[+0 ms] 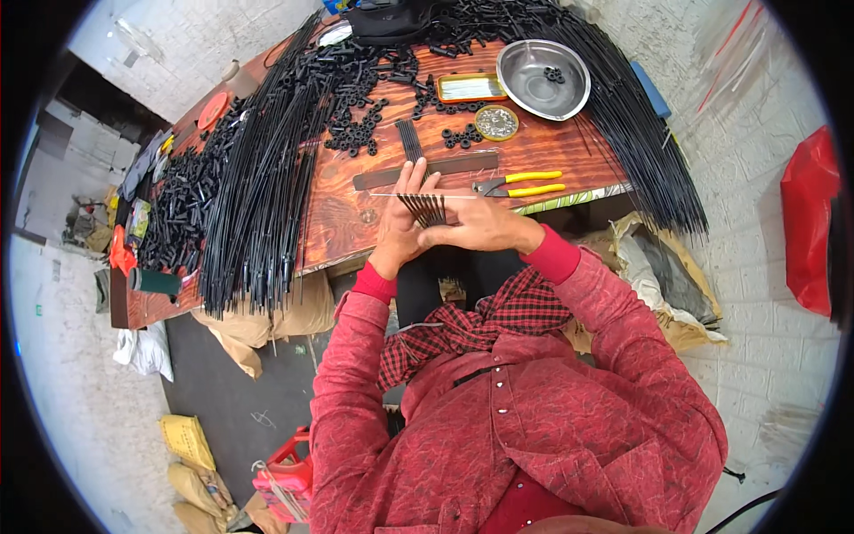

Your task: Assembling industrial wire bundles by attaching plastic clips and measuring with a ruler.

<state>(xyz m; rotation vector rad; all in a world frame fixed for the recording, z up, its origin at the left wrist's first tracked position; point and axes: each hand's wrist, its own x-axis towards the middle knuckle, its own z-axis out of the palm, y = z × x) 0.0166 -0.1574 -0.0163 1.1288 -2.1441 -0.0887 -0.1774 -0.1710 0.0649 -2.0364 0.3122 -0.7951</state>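
A flat row of thin black rods (408,140) lies between my hands above the table's near edge, its far ends over the table. My left hand (398,233) is under and beside the rods, its fingers stretched along them. My right hand (480,222) closes on the row from the right, the thumb pointing left below it. A thin straight metal wire (384,195) runs crosswise over the rods; whether it passes through them is too small to tell. Just beyond are a dark flat bar (467,164) and yellow-handled pliers (532,183).
Long black rods lie in bundles at the left (267,196) and right (645,147). Small black rings (356,133) are heaped farther back. A steel bowl (525,76), an orange-rimmed tray (442,82) of thin wires and a round tin (495,123) stand on the wooden table (342,218).
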